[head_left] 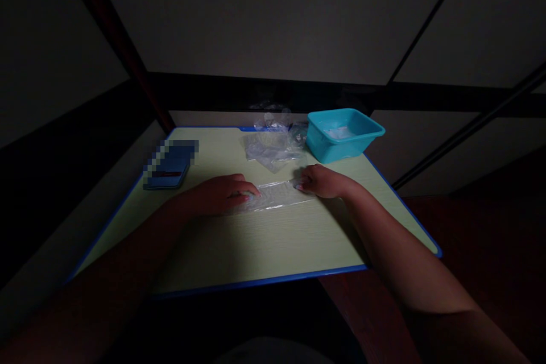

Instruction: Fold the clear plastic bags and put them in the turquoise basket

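A clear plastic bag (277,195) lies flat across the middle of the table, between my two hands. My left hand (226,193) is at the bag's left end, its fingers curled together on the plastic. At the right end, my right hand (322,180) has its fingers bent and pressed together on the bag's edge. Just beyond the bag is a loose pile of clear plastic bags (273,151), crumpled toward the back edge.
A turquoise basket (336,151) with something pale inside stands at the table's back right. A dark flat object (170,168), partly pixelated, lies at the left. The pale table (273,256) has a blue rim. A wall rises behind it.
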`<state>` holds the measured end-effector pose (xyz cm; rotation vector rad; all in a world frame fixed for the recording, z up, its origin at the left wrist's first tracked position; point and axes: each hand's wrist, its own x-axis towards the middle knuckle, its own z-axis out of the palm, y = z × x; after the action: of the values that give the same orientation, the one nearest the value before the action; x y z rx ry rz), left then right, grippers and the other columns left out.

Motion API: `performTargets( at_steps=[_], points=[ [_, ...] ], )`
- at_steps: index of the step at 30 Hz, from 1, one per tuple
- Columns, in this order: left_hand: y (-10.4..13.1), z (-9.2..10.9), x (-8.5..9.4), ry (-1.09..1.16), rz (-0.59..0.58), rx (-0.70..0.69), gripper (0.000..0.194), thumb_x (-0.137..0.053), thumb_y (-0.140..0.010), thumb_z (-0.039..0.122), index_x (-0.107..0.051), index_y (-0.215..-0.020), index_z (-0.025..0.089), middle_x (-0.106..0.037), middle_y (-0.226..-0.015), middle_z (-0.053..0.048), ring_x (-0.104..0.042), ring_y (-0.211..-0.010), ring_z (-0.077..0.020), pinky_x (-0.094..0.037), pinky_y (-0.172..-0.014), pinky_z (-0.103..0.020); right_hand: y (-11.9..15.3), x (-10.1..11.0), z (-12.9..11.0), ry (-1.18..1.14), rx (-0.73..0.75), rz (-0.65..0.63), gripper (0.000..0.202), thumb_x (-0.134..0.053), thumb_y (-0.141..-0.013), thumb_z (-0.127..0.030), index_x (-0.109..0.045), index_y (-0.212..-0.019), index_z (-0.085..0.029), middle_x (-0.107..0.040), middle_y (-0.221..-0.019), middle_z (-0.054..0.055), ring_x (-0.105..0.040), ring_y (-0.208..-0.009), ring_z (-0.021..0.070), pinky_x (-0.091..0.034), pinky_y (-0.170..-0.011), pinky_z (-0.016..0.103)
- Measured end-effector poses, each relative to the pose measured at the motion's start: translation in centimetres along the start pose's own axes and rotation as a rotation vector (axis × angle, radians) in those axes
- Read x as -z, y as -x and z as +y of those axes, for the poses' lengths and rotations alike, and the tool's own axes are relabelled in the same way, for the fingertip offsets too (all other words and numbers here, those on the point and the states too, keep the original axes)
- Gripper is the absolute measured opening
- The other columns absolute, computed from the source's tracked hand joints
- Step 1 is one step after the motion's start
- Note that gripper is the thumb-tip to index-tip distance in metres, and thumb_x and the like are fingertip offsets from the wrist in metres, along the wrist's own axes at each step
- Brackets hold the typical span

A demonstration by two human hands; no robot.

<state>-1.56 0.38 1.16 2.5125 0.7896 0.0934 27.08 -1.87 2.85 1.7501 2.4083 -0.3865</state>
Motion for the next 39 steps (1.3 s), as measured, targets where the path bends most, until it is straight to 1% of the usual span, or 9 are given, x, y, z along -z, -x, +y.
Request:
performTargets(
  at_steps=[5,9,12,16,19,24,28,33,39],
  points=[
    [-0.3,0.1,-0.2,-0.027,0.092,0.003,0.034,-0.039,-0.094,0.035,-0.064,-0.11,0.021,-0.061,-0.099,-0.005,-0.06,-0.087,-0.0185,-0.044,-0.08,-0.029,0.0,-0.3,0.0,-0.063,-0.005,0.05,0.015,-0.053,-0.089,-0.024,-0.063,-0.084,-0.013,-0.065,-0.08,0.007,-0.053,-0.068,0.0155,-0.031,-0.057,0.024],
    [-0.6,0.0,-0.2,-0.259,0.462,0.164,0.035,-0.043,-0.091,0.036,-0.061,-0.115,0.018,-0.06,-0.105,-0.009,-0.057,-0.097,-0.0245,-0.045,-0.088,-0.039,-0.1,-0.7,0.2,-0.079,-0.008,0.067,0.013,-0.052,-0.088,-0.022,-0.062,-0.084,-0.014,-0.065,-0.081,0.008,-0.054,-0.07,0.0156,-0.032,-0.059,0.024],
    [-0.6,-0.5,-0.2,-0.496,0.678,0.459,0.048,-0.045,-0.091,0.045,-0.054,-0.131,0.02,-0.055,-0.125,-0.015,-0.048,-0.116,-0.0346,-0.035,-0.099,-0.054,-0.2,-0.9,0.3,-0.056,-0.01,0.076,0.015,-0.051,-0.089,-0.023,-0.062,-0.084,-0.014,-0.065,-0.084,0.009,-0.054,-0.071,0.0162,-0.032,-0.06,0.025],
    [-0.4,-1.6,-0.3,-0.532,0.6,0.833,0.059,-0.038,-0.092,0.057,-0.042,-0.143,0.028,-0.037,-0.148,-0.02,-0.033,-0.132,-0.0498,-0.018,-0.101,-0.071,-0.2,-1.0,0.3,-0.042,0.003,0.077,0.018,-0.049,-0.09,-0.025,-0.061,-0.084,-0.014,-0.065,-0.086,0.01,-0.055,-0.072,0.0169,-0.033,-0.061,0.025],
    [-0.4,-2.2,-0.2,-0.428,0.488,0.928,0.062,-0.034,-0.093,0.06,-0.039,-0.145,0.029,-0.031,-0.151,-0.021,-0.033,-0.131,-0.0525,-0.017,-0.101,-0.072,-0.1,-0.9,0.2,-0.033,0.007,0.08,0.018,-0.049,-0.09,-0.025,-0.061,-0.085,-0.013,-0.065,-0.089,0.011,-0.056,-0.075,0.0173,-0.034,-0.063,0.025],
    [-0.5,-1.8,0.1,-0.47,0.687,0.596,0.055,-0.042,-0.093,0.048,-0.046,-0.138,0.018,-0.042,-0.143,-0.02,-0.038,-0.132,-0.0379,-0.03,-0.104,-0.058,-0.1,-0.9,0.2,-0.038,-0.007,0.084,0.018,-0.05,-0.09,-0.026,-0.062,-0.086,-0.013,-0.066,-0.089,0.011,-0.057,-0.075,0.0175,-0.034,-0.063,0.025],
    [-0.5,-1.2,0.4,-0.314,0.659,0.239,0.033,-0.042,-0.092,0.041,-0.062,-0.1,0.017,-0.064,-0.101,-0.01,-0.056,-0.1,-0.0244,-0.044,-0.09,-0.04,-0.2,-0.9,0.4,-0.052,-0.005,0.088,0.019,-0.052,-0.089,-0.028,-0.063,-0.085,-0.014,-0.067,-0.087,0.011,-0.058,-0.075,0.0178,-0.035,-0.062,0.025],
    [-0.2,-1.0,0.7,-0.059,0.536,0.296,0.039,-0.036,-0.09,0.046,-0.057,-0.071,0.019,-0.059,-0.067,-0.002,-0.053,-0.064,-0.0177,-0.041,-0.062,-0.03,-0.2,-0.6,0.3,-0.064,-0.051,0.066,0.018,-0.053,-0.087,-0.027,-0.064,-0.083,-0.014,-0.068,-0.083,0.009,-0.058,-0.07,0.0167,-0.034,-0.058,0.025],
    [-0.2,-0.9,0.7,0.27,0.42,0.318,0.047,-0.035,-0.087,0.056,-0.054,-0.066,0.018,-0.058,-0.06,0.0,-0.052,-0.053,-0.0141,-0.041,-0.054,-0.027,-0.1,-0.5,0.3,-0.073,-0.071,0.05,0.021,-0.053,-0.088,-0.03,-0.066,-0.087,-0.014,-0.068,-0.082,0.009,-0.057,-0.068,0.0167,-0.034,-0.057,0.025]
  ],
)
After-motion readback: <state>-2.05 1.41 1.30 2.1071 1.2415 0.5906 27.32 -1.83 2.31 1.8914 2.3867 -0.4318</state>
